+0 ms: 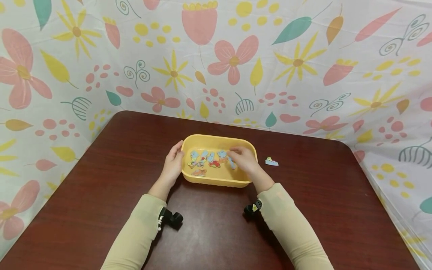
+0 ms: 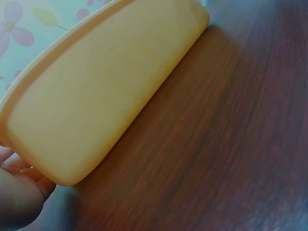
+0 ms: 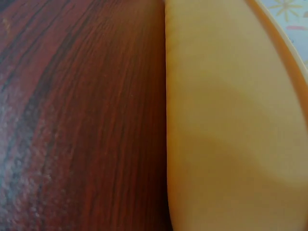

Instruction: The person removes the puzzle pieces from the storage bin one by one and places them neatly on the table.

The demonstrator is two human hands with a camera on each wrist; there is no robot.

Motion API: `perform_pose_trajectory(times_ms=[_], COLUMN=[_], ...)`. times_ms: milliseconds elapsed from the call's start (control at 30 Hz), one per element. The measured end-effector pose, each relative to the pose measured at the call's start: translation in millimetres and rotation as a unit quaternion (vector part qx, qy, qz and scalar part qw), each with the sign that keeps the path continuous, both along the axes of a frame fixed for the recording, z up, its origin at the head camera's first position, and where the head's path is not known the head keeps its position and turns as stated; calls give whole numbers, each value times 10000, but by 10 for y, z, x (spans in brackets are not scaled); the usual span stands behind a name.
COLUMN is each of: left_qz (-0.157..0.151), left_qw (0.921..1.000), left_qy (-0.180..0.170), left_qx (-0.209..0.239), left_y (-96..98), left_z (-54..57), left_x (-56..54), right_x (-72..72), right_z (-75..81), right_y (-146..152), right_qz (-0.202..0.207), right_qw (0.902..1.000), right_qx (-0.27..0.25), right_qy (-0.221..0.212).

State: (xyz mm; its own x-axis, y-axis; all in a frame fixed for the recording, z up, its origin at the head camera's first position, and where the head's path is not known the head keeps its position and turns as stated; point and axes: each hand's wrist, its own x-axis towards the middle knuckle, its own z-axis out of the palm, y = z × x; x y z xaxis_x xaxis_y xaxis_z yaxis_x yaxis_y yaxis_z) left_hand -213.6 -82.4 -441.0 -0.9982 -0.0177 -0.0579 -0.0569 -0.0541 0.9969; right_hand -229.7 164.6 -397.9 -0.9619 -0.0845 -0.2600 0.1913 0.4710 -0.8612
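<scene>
A yellow plastic tub [image 1: 216, 181] stands on the table with several small flat picture pieces inside. My left hand [image 1: 173, 165] holds the tub's left end; in the left wrist view its fingers [image 2: 19, 166] lie against the outer wall. My right hand [image 1: 245, 160] reaches over the right rim into the tub, fingers bent down among the pieces. Nearest its fingertips are a blue-and-orange piece [image 1: 221, 154] and a narrow blue piece [image 1: 231, 163]. Whether it pinches one is hidden. A red piece [image 1: 214, 164] and an orange piece [image 1: 199, 172] lie farther left. The right wrist view shows only the tub's wall [image 3: 231, 120] and table.
One blue, yellow and white piece [image 1: 271, 162] lies on the dark wooden table [image 1: 209, 228], right of the tub. Behind the table hangs a flower-printed cloth [image 1: 233, 90]. Each wrist wears a small black camera.
</scene>
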Motion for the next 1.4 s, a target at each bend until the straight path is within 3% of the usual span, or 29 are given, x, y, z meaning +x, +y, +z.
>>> perform_pose_trajectory(times_ms=[333, 500, 733, 967, 1267, 1400], left_qz=[-47, -68, -34, -14, -4, -19], left_qw=[9999, 9999, 10000, 10000, 10000, 10000], left_qy=[-82, -117, -36, 0, -31, 9], left_qx=[66, 19, 14, -29, -63, -59], left_y=[-16, -10, -10, -7, -8, -11], left_z=[11, 106, 28, 23, 13, 14], left_x=[-4, 39, 8, 8, 5, 7], right_x=[-2, 33, -24, -25, -25, -19], right_z=[-13, 66, -65, -95, -103, -88], right_y=[-17, -41, -14, -29, -78, -84], right_qz=[407, 494, 612, 681, 1088, 1123], right_qw=[9987, 9976, 9941, 9853, 9589, 9543], right_qx=[-228, -369, 858, 1537, 2532, 2684], right_qy=[-204, -328, 261, 301, 669, 684])
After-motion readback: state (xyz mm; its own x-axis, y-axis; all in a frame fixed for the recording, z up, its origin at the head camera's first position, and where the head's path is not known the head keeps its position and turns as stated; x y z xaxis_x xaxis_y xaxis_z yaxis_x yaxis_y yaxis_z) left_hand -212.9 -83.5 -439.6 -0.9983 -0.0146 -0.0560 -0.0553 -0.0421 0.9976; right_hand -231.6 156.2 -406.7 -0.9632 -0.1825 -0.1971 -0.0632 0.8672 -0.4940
